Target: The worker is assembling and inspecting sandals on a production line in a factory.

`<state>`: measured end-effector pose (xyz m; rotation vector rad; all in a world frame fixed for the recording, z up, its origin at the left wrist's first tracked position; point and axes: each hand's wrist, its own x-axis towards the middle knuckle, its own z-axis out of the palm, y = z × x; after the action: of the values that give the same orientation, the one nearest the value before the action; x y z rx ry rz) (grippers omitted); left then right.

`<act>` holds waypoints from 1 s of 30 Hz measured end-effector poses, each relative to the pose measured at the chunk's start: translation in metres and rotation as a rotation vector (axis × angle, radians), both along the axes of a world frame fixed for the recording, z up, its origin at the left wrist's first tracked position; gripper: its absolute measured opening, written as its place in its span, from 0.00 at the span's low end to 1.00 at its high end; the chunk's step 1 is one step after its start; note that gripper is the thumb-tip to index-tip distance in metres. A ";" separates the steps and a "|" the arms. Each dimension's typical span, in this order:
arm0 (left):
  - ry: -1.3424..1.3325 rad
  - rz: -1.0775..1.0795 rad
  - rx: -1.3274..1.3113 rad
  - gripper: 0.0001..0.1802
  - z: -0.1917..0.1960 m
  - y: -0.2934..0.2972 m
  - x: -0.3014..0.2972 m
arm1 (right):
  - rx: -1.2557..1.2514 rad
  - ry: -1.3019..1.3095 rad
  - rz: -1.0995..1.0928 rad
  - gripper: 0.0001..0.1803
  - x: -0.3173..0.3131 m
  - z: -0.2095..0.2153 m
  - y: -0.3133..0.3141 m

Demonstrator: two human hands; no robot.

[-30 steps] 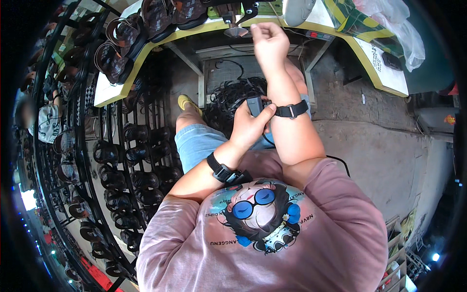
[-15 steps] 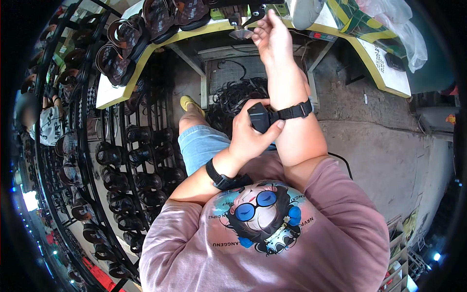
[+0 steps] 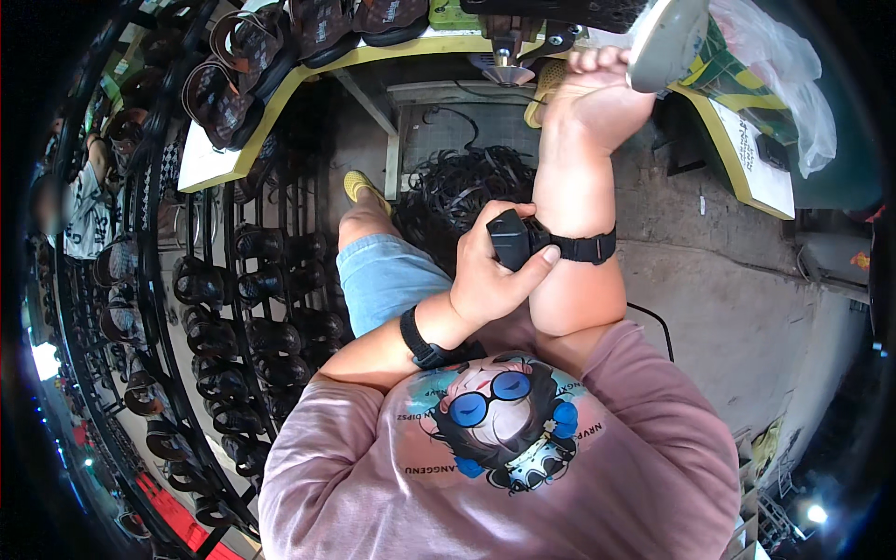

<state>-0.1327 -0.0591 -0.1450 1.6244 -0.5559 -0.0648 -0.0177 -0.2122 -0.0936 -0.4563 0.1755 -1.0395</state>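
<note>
My left hand (image 3: 492, 266) reaches across and is closed around a small black boxy device (image 3: 512, 240), which sits on the black strap (image 3: 590, 247) round my right forearm. At the bench's far edge, my right hand (image 3: 597, 93) is palm up with curled fingertips showing. A pale grey shoe (image 3: 667, 45) lies against it and covers its right side, including the thumb. The hand appears to grip this shoe, though the contact is partly hidden. Left of the hand is a metal machine part (image 3: 509, 65) with a cone-shaped end. My left wrist wears a second black strap (image 3: 422, 341).
Several brown sandals (image 3: 245, 70) stand on the curved, yellow-edged bench (image 3: 210, 170). At right are a clear plastic bag (image 3: 784, 70) and a dark phone-like object (image 3: 772, 151). Black strips (image 3: 467, 187) heap below the bench. Sandal racks (image 3: 210, 280) fill the left side, with a person (image 3: 84, 219) beyond.
My right hand has swung right, away from the machine, and turned palm up. The grey shoe has shifted right and now overlaps it. My left hand still clasps the device.
</note>
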 end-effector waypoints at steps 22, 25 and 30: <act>0.267 -0.286 -0.012 0.17 0.012 -0.003 0.001 | -0.075 0.012 -0.328 0.17 -0.031 0.028 -0.040; 0.155 -0.336 -0.075 0.15 0.018 -0.009 0.001 | 0.412 -0.163 0.249 0.12 -0.030 -0.007 -0.081; 0.190 -0.423 0.004 0.18 0.010 0.004 0.013 | 0.283 -0.067 0.254 0.10 -0.019 -0.009 -0.037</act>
<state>-0.1202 -0.0554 -0.1351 1.4620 -0.7420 -0.5282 -0.0371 -0.2489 -0.1026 -0.1808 0.1966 -0.7651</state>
